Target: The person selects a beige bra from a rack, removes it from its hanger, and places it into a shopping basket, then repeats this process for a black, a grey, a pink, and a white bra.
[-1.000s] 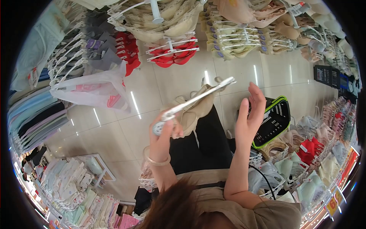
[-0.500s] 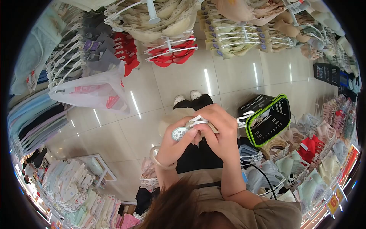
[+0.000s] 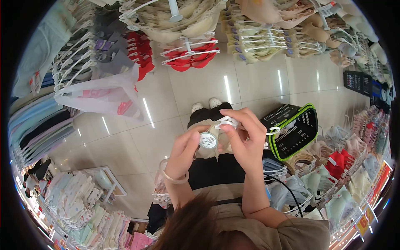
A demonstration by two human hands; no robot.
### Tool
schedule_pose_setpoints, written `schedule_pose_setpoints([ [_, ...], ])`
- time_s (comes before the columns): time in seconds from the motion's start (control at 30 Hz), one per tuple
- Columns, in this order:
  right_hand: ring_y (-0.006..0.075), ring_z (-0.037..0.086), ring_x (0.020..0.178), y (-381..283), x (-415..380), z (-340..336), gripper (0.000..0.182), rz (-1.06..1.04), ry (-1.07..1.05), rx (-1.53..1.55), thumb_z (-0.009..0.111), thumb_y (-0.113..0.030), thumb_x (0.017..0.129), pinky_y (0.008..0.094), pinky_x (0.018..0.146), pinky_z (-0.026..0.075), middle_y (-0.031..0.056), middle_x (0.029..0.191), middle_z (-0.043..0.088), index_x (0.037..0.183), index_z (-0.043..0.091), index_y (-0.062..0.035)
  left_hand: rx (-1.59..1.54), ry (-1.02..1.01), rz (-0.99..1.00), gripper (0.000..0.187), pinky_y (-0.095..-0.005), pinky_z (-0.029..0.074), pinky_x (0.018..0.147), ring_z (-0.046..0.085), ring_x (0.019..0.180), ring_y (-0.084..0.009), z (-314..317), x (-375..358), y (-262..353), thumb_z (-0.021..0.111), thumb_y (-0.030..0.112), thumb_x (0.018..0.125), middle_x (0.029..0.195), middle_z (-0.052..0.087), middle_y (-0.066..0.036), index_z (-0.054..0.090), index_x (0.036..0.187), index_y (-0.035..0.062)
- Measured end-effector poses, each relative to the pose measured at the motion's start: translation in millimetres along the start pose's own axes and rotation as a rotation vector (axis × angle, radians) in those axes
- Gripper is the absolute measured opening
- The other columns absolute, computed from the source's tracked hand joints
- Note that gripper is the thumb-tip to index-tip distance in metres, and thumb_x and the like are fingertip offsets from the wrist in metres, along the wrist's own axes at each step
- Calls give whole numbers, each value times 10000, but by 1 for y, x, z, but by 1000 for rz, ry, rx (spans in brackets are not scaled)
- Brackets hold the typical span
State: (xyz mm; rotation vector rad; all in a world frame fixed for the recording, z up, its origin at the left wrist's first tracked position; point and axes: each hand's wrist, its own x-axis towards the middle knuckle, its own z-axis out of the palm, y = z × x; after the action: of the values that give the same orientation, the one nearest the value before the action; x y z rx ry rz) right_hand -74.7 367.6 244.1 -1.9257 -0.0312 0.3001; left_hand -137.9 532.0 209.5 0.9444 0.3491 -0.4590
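In front of my body hangs a beige garment, most likely a bra, partly hidden by my hands. My left hand, with a bangle at the wrist, is closed on the garment's left side beside a round printed tag. Pinched in my right hand is the end of a white plastic hanger, where the garment's top edge meets it. The hanger's white hook sticks out to the right, past my right hand.
A black shopping basket with a green rim stands on the floor at right. Racks of bras line the far side. A plastic-covered garment hangs at left, above folded clothes. More bras fill the right side.
My hands have moved apart a little, and more of the beige garment shows between them. The round tag has shifted right and now faces up more fully.
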Motion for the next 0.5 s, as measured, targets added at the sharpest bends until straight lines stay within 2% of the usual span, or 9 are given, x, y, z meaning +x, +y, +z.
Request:
schedule_pose_setpoints([
  [0.07,193,580,608,0,1,3,246,1,41,-38,723,-45,759,274,509,438,92,798,607,1002,687,-28,73,-99,12,415,-304,499,845,622,982,-184,0,-2,3,381,229,1031,1132,603,-139,461,1289,-86],
  [0.1,193,580,608,3,1,6,246,1,40,-38,723,-45,759,274,509,438,92,798,607,1002,687,-28,74,-97,12,415,-304,499,845,622,982,-184,0,-4,3,381,229,1031,1132,603,-139,461,1289,-86],
  [0.17,191,576,600,9,4,13,267,-175,107,-98,745,-59,746,278,506,435,88,782,613,1005,687,-29,138,-82,52,425,-306,467,895,566,1087,-163,3,-7,3,422,158,1009,1189,574,-119,404,1349,-95],
  [0.27,192,573,593,8,6,14,269,-190,113,-113,754,-71,737,286,506,439,84,769,617,995,688,-29,133,-133,161,489,-294,435,920,519,1126,-135,5,-9,3,410,200,1013,1231,545,-94,346,1394,-99],
  [0.3,192,573,593,8,6,14,269,-189,113,-113,754,-71,737,286,506,439,84,769,617,995,688,-29,133,-133,161,489,-294,435,920,519,1126,-135,-1,-10,1,410,200,1013,1231,545,-94,346,1394,-99],
  [0.37,198,571,590,7,6,12,272,-195,104,-101,759,-81,730,293,508,441,83,756,609,989,694,-29,-106,-199,-11,527,-268,428,887,523,1052,-105,-16,-14,-4,410,244,1012,1221,540,-78,331,1405,-98],
  [0.4,198,571,590,7,6,12,272,-194,105,-102,759,-81,730,293,508,441,83,756,609,989,694,-29,-107,-200,-12,527,-268,428,887,523,1052,-105,-11,-14,-3,410,244,1012,1221,540,-78,331,1405,-98],
  [0.47,197,562,577,7,6,12,282,-192,89,-105,763,-88,724,296,505,438,80,732,592,992,701,-29,-129,-78,-34,554,-223,415,820,507,973,-72,3,-12,1,395,297,1017,1204,539,-61,339,1400,-100],
  [0.5,197,562,577,6,5,12,282,-190,91,-106,763,-88,724,296,505,438,80,732,592,992,701,-29,-130,-79,-36,554,-223,415,820,507,973,-72,1,-12,-1,395,297,1017,1204,539,-61,339,1400,-100],
])
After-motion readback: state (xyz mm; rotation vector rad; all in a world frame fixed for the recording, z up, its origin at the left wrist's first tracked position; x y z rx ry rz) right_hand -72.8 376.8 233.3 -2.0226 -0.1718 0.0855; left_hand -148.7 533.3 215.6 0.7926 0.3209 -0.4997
